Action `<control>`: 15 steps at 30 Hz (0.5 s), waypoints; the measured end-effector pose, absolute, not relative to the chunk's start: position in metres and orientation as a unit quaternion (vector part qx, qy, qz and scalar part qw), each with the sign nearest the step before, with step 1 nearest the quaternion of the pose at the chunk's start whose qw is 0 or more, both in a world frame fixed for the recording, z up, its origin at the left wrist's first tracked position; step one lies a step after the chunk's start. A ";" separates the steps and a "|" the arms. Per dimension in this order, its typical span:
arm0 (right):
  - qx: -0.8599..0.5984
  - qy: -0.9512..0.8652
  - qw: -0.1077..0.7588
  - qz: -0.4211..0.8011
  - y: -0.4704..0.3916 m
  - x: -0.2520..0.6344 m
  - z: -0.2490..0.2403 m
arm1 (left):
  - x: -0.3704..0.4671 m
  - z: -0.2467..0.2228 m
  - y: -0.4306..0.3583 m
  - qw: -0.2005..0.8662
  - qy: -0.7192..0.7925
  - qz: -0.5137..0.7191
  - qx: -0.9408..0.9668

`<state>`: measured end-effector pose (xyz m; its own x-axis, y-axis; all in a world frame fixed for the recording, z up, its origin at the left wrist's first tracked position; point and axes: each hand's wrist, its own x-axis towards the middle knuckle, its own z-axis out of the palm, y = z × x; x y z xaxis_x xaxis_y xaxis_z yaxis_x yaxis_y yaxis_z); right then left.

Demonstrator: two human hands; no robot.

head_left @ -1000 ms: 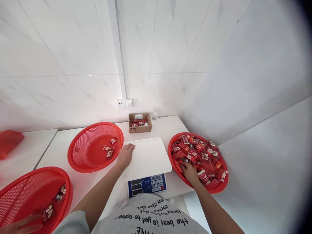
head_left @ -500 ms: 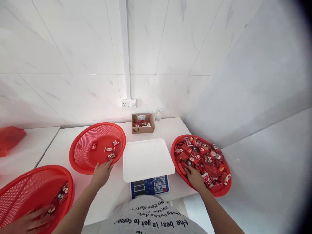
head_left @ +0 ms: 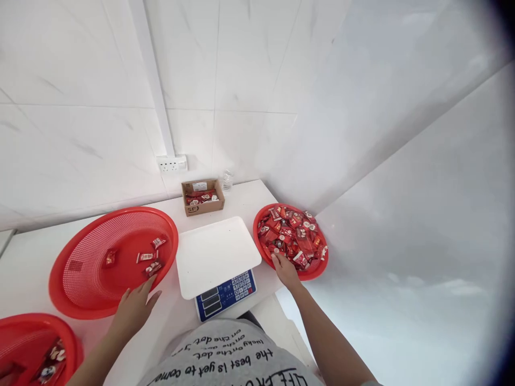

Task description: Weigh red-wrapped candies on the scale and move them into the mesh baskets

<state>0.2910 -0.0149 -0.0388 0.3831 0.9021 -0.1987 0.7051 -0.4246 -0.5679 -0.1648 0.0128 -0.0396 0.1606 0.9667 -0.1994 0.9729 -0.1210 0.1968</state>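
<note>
My left hand (head_left: 134,304) rests at the near right rim of a large red mesh basket (head_left: 66,252), its fingers apart and nothing in them. Inside that basket lie several small red-wrapped candies (head_left: 147,257). On the right, my right hand (head_left: 286,272) reaches over the near rim of a second red basket (head_left: 322,271), which is heaped with red candy packets (head_left: 298,236). The fingers of this hand are curled at the candies' edge; what they hold, if anything, is hidden. Between the hands stands a scale with a bare white tray (head_left: 217,254) and a blue keypad (head_left: 227,294).
A small cardboard box (head_left: 204,206) with red packets stands behind the scale, beside a clear plastic container (head_left: 227,180). At lower left another red basket (head_left: 38,320) holds candies, with part of another person's hand (head_left: 10,370) in it. Walls border the table behind and right.
The view has swung to the right. My right hand has drawn back from the candies toward the basket's near rim. My left hand stays beside its basket. The other person's hand is now mostly out of view.
</note>
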 end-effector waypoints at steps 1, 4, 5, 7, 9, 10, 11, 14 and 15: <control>-0.803 -0.501 0.208 0.247 -0.016 0.291 -0.038 | -0.163 -0.040 0.013 0.136 0.652 -0.005 0.746; -0.788 -0.510 0.223 0.264 -0.018 0.293 -0.037 | -0.151 -0.038 0.014 0.109 0.670 0.031 0.734; -0.786 -0.511 0.221 0.271 -0.018 0.294 -0.037 | -0.145 -0.037 0.014 0.101 0.673 0.048 0.731; -0.782 -0.513 0.208 0.286 -0.015 0.298 -0.036 | -0.132 -0.033 0.012 0.089 0.672 0.083 0.730; -0.775 -0.517 0.198 0.303 -0.010 0.301 -0.035 | -0.119 -0.029 0.009 0.085 0.661 0.117 0.737; -0.771 -0.519 0.196 0.314 -0.007 0.302 -0.033 | -0.113 -0.027 0.008 0.085 0.653 0.130 0.741; -0.765 -0.519 0.197 0.326 -0.004 0.302 -0.032 | -0.107 -0.025 0.005 0.088 0.645 0.141 0.746; -0.752 -0.518 0.196 0.357 0.007 0.304 -0.032 | -0.091 -0.021 0.000 0.097 0.621 0.162 0.760; -0.749 -0.518 0.192 0.366 0.010 0.305 -0.033 | -0.086 -0.020 -0.002 0.098 0.616 0.166 0.763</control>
<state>0.3049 0.0104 -0.0335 0.1951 0.9166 -0.3489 0.6360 -0.3890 -0.6664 -0.0855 -0.0019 -0.0204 0.1847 0.9738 0.1326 0.9086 -0.2206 0.3547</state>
